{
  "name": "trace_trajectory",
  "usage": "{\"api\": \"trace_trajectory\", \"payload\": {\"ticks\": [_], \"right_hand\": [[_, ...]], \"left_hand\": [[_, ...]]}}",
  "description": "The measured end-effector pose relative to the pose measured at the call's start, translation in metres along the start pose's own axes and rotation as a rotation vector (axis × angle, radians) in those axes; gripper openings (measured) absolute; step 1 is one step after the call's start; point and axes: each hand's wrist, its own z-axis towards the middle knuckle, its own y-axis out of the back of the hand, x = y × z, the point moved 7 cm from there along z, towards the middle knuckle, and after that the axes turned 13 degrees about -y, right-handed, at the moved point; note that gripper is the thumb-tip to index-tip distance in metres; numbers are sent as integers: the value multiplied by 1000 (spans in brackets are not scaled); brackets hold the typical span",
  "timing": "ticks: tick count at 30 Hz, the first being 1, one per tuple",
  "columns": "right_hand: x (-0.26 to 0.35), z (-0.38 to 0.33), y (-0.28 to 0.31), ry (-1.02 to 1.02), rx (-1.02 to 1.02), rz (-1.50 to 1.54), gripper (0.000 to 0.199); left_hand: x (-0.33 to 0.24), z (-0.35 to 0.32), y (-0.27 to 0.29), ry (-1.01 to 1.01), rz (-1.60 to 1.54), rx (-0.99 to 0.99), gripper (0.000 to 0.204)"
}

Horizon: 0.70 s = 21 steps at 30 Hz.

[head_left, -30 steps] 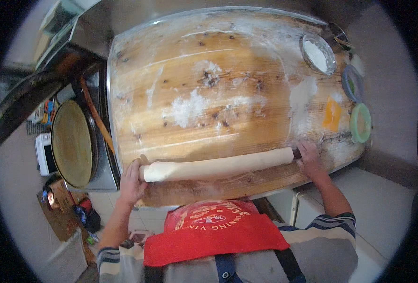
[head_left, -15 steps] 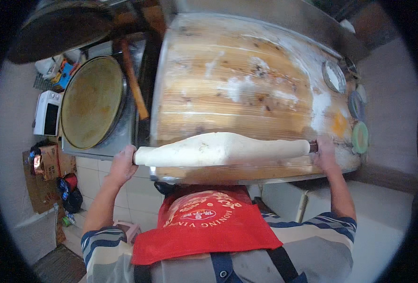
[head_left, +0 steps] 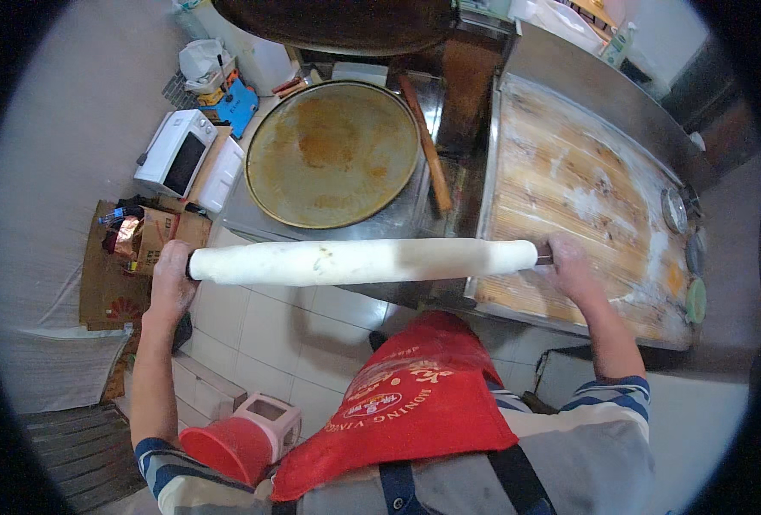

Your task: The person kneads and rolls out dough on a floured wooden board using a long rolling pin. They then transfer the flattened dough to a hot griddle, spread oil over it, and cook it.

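A long rolling pin (head_left: 543,255) is held level in front of me, with a sheet of pale dough (head_left: 355,261) wrapped round most of its length. My left hand (head_left: 173,273) is closed on the pin's left end, and my right hand (head_left: 567,263) grips the right end, where a short dark piece of the pin shows. Beyond the dough lies a large round griddle (head_left: 333,154), its flat surface marked with brown patches. To the right stands the floured wooden board (head_left: 561,184), just past my right hand.
A dark round lid (head_left: 338,21) is raised behind the griddle. A wooden stick (head_left: 426,142) lies along the griddle's right side. At left are a white microwave (head_left: 177,153) and a cardboard box (head_left: 173,236). A red bucket (head_left: 229,449) stands on the floor by a pink stool (head_left: 275,416).
My view and body have turned left. The dough-wrapped pin has moved from over the floured board to in front of the griddle, both hands still holding its ends.
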Motion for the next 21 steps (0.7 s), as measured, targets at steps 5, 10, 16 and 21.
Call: {"api": "trace_trajectory", "payload": {"ticks": [5,10,16,21], "right_hand": [[88,37,-29,37,-36,114,44],[134,62,-76,120,-48,232,55],[153,88,-157,-104,-73,255,55],[170,79,-200,-284,-60,234,51]], "left_hand": [[83,-21,-1,217,48,104,33],[160,-22,-40,202,9,211,35],[225,-12,-106,280,-167,281,41],[275,-14,-170,130,-156,293,38]]}}
